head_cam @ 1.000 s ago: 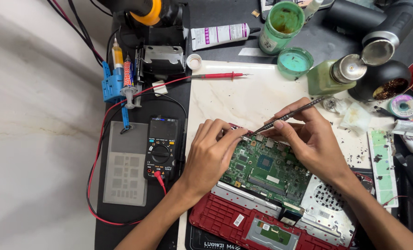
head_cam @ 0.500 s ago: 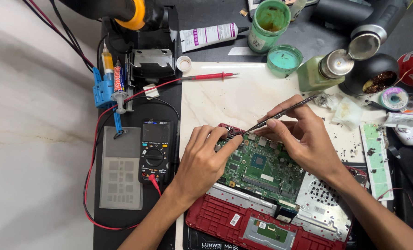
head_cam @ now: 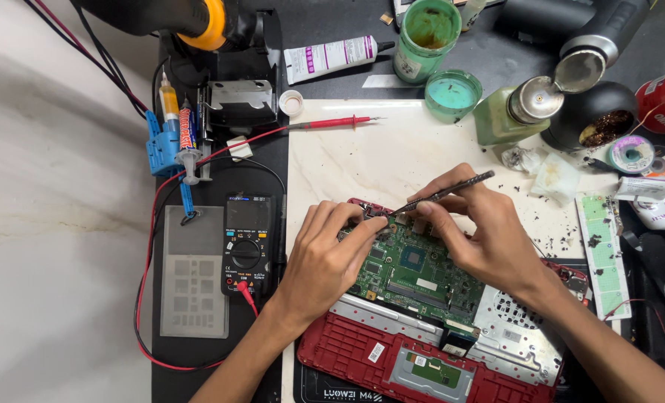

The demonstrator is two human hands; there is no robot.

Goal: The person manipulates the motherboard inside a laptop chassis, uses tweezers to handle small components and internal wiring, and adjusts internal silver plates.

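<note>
An opened red laptop (head_cam: 362, 351) lies on a white marble slab (head_cam: 369, 160), its green circuit board (head_cam: 414, 272) exposed. My left hand (head_cam: 325, 257) rests on the board's left side, fingertips pinching at its top edge. My right hand (head_cam: 481, 231) holds thin metal tweezers (head_cam: 444, 194) like a pen, the tip meeting the left fingertips near the board's upper left corner. What sits at the tip is too small to tell.
A black multimeter (head_cam: 246, 242) with red lead lies left of the laptop, beside a grey stencil plate (head_cam: 193, 272). A red probe (head_cam: 332, 123), white tube (head_cam: 332, 58), green jar (head_cam: 425, 33), green lid (head_cam: 452, 93), dispenser bottle (head_cam: 511, 112) and solder reels (head_cam: 631, 155) crowd the back.
Both hands stay at the board's upper left corner; the tweezers shifted only slightly. The view has drifted a little.
</note>
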